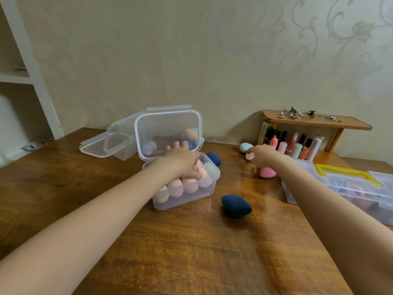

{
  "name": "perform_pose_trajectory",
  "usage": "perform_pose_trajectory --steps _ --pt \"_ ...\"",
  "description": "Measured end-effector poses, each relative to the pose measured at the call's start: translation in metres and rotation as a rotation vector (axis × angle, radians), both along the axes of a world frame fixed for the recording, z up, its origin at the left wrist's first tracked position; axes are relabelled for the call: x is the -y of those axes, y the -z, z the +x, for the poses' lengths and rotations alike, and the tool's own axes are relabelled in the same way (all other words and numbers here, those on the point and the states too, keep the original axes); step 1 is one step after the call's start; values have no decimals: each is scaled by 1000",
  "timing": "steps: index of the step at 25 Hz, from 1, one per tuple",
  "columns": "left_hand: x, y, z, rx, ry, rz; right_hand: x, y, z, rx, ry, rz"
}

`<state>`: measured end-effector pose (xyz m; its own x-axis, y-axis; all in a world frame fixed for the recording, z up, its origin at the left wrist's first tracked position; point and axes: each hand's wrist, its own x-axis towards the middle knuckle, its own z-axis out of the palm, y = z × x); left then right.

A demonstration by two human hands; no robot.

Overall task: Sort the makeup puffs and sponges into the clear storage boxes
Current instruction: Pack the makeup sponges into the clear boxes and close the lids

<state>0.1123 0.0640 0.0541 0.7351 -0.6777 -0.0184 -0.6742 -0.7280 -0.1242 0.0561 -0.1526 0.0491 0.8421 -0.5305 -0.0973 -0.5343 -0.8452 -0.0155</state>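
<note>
A clear storage box (209, 188) with its lid raised stands mid-table, filled with several peach sponges and a pale green one. My left hand (180, 161) lies over the box with fingers spread, thumb against a peach sponge (202, 172). My right hand (262, 155) reaches to the back right and pinches a small pale pink sponge (248, 156). A mint sponge (245, 147) lies just behind it, a pink sponge (266, 173) below my wrist. One navy sponge (236, 206) lies in front of the box, another (213, 158) behind its right corner.
A second clear box (121, 143) lies tipped beside its loose lid (91, 146) at the back left. A wooden rack (314, 122) with cosmetic bottles stands back right. A clear organizer with a yellow handle (348, 174) sits at the right table edge.
</note>
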Motion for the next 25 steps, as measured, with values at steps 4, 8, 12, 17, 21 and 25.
perform_pose_trajectory --steps 4,8,12,17,21,25 --pt "1 1 3 22 19 8 -1 11 6 -47 97 -37" --pt "-1 5 5 77 48 20 14 25 27 71 116 -100" --pt "-3 6 6 90 55 18 5 -3 28 597 -14 223" --pt "-10 13 5 53 28 -38 -62 -27 3 245 -589 1499" --pt "-32 10 5 -155 68 -337 -84 -8 6 52 -590 1411" --pt "-72 -5 14 -266 119 -312 -98 -20 14 -94 -585 1171"
